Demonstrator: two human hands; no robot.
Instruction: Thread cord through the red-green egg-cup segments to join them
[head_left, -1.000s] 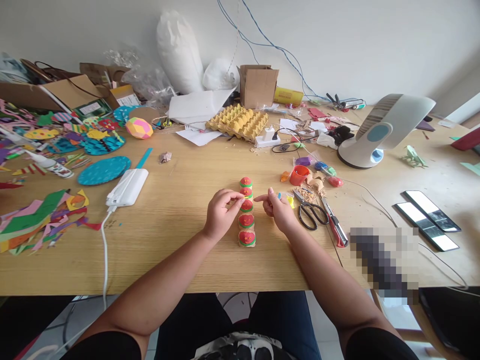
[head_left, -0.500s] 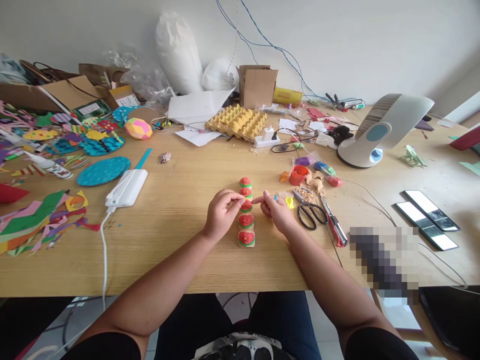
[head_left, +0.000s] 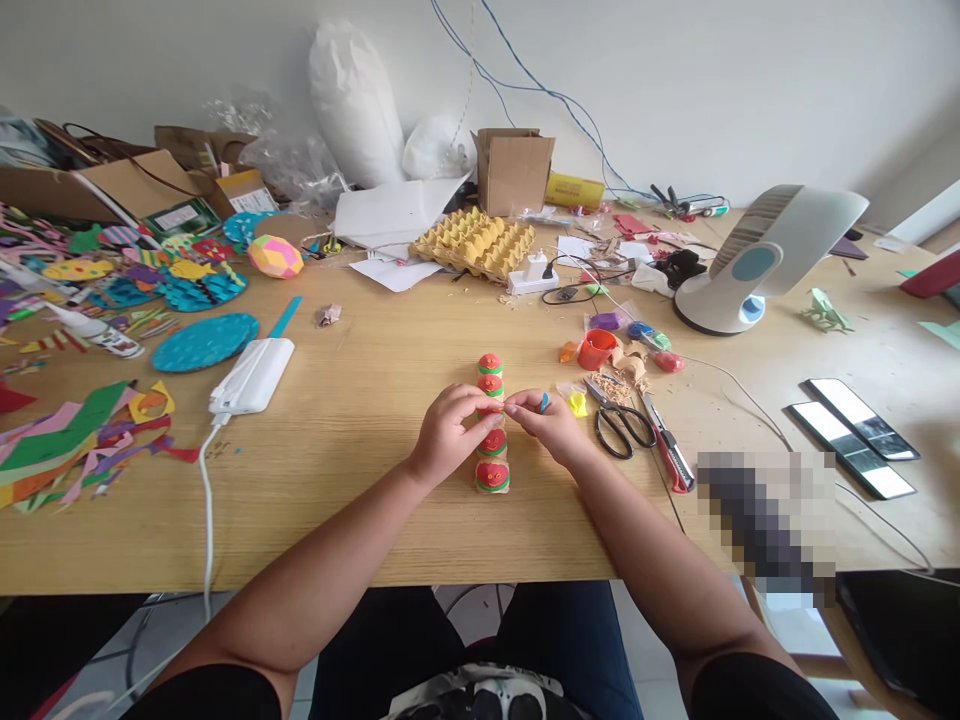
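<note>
Down the table in front of me runs a row of several small figures (head_left: 493, 474), each with a red face on top, a green band and a tan base. The nearest one shows small yellow eyes. My left hand (head_left: 448, 430) is closed in a pinch over the middle of the row. From the other side my right hand (head_left: 551, 425), with something blue on one finger, is pinched too. Their fingertips meet above the middle figure and hide most of it. Whatever is between the fingertips is too small to make out.
Right of my hands lie a bag of yellow clay (head_left: 577, 402), black scissors (head_left: 616, 432), a box cutter (head_left: 676, 462) and a red cup (head_left: 596, 349). A white fan (head_left: 772, 255) stands farther back. A white power bank (head_left: 256, 378) and paper strips (head_left: 71, 440) lie at left.
My right hand has moved slightly left and its pointing index finger has drawn into a pinch. The fingertips of both hands now meet over the middle figure.
</note>
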